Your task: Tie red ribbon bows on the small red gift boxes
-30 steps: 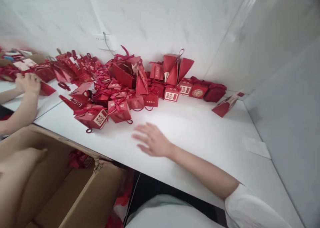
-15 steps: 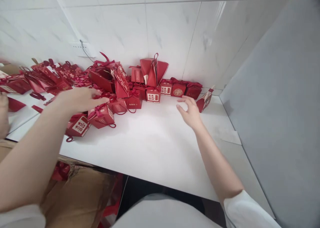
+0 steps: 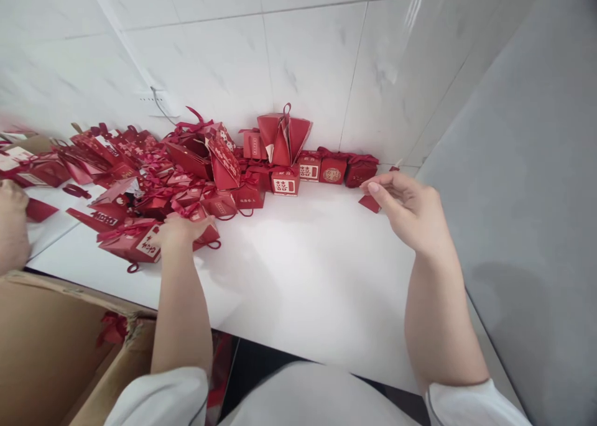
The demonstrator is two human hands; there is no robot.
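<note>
Left hand (image 3: 180, 230) clasps a ribboned red box (image 3: 205, 232) at the pile's near edge, left of centre. Right hand (image 3: 410, 211), right of centre, pinches a flat red box (image 3: 370, 203), lifting it off the white table (image 3: 303, 270).

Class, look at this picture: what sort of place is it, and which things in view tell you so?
Probably a small packing workroom: a heap of red gift boxes with ribbons on a white table against a tiled wall, and an open cardboard carton beside it.
</note>
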